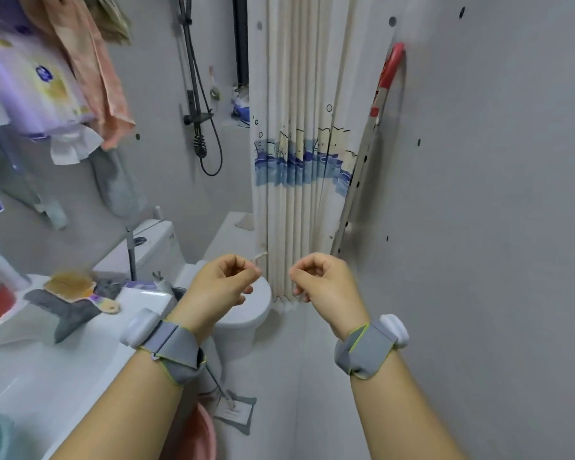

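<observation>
1. Left hand (pixel 224 283) and right hand (pixel 322 280) were raised, fingers curled on nothing
2. The shower curtain (pixel 299 161) was hung just beyond, untouched
3. The red-topped pole (pixel 366 151) leaned beside it could be toppled by a tug

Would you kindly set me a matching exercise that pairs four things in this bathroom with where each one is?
Things:
1. curtain
2. hairbrush
3. red-handled pole
4. orange towel

Places:
A. leaning on the right wall
B. hanging at the upper left
C. hanging in the middle of the view
D. lying on the counter

Pairs: 1-C, 2-D, 3-A, 4-B.
</observation>
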`<state>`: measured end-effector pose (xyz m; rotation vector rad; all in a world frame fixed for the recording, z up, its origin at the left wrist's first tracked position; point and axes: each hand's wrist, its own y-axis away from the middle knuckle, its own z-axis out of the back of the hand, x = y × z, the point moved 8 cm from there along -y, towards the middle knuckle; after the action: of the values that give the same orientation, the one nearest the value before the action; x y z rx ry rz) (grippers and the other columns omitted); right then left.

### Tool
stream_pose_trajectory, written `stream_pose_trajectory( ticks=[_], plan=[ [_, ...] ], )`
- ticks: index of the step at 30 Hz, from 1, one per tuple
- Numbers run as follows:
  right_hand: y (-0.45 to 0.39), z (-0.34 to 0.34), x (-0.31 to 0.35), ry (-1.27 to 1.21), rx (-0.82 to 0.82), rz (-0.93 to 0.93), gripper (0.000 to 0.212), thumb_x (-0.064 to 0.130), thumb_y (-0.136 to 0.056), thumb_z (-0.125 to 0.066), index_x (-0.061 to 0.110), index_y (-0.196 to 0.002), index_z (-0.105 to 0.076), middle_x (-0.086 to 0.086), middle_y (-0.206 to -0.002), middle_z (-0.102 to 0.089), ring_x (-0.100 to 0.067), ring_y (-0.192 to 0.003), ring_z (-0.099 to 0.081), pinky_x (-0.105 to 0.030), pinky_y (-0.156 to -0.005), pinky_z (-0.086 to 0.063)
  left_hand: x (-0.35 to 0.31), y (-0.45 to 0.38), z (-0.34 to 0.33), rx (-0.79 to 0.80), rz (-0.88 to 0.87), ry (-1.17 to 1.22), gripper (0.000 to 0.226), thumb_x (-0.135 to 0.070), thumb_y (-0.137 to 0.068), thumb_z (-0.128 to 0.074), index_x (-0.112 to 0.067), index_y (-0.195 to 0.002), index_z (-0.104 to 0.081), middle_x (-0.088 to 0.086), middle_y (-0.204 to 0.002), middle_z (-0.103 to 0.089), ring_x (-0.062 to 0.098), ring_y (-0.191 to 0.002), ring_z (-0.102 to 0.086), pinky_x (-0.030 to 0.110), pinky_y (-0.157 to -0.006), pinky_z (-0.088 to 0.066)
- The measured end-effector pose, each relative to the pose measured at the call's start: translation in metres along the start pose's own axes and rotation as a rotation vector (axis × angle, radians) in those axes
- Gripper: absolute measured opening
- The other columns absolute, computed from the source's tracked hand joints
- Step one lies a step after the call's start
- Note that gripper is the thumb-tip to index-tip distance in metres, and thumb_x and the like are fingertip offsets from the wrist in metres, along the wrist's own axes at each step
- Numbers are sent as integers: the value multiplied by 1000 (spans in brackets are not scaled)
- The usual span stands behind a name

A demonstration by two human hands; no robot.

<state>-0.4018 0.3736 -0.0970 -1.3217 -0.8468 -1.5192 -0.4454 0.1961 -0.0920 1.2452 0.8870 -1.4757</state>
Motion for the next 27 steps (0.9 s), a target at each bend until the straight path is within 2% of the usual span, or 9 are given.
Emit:
stream_pose_trajectory(
  ticks=[5,9,12,15,19,25,27],
  plan=[
    [-91,-13,-30,138,5,-35,13,6,-81,-66,14,-70,-63,-4,-59,-63,-18,-56,-61,-26,-54,-46,20,-103,14,-32,20,27,4,-16,-88,-62,-15,-85,-63,3,-85,-59,12,-72,-58,23,-65,-47],
    [-150,-13,-50,196,-11,-93,6,9,-81,-66,11,-75,-65,-5,-66,-64,-18,-61,-64,-23,-55,-48,35,-173,1,43,48,1,4,-14,-88,-60,-11,-89,-63,2,-84,-59,12,-70,-57,21,-63,-46],
    [-207,-10,-61,210,-17,-116,5,11,-81,-67,9,-77,-65,-4,-65,-63,-18,-61,-64,-24,-55,-48,36,-240,-17,61,65,21,6,-12,-89,-59,-9,-91,-63,7,-83,-57,11,-68,-57,20,-60,-46],
    [-244,-4,-75,223,0,-133,12,9,-81,-67,14,-71,-62,0,-62,-61,-18,-59,-63,-21,-53,-47,39,-285,-43,84,90,35,8,-12,-89,-59,-7,-94,-63,8,-86,-56,11,-69,-56,20,-61,-46],
    [-315,19,-111,208,7,-161,16,10,-81,-67,19,-69,-62,-1,-65,-63,-21,-61,-63,-26,-55,-48,46,-354,-97,151,110,-11,15,-14,-90,-60,-3,-99,-63,7,-84,-55,12,-71,-57,22,-63,-47],
    [-443,34,-140,184,122,-142,18,13,-80,-66,24,-67,-62,1,-69,-63,-21,-67,-64,-33,-62,-53,60,-457,-125,54,218,-44,15,-16,-89,-61,-4,-100,-63,5,-87,-60,13,-75,-58,24,-67,-49],
    [-482,32,-143,193,165,-111,17,12,-80,-67,23,-68,-63,0,-71,-64,-22,-69,-64,-31,-64,-53,64,-486,-123,-4,240,-45,16,-17,-90,-61,-4,-99,-63,6,-88,-61,14,-76,-58,22,-66,-49]
  ],
)
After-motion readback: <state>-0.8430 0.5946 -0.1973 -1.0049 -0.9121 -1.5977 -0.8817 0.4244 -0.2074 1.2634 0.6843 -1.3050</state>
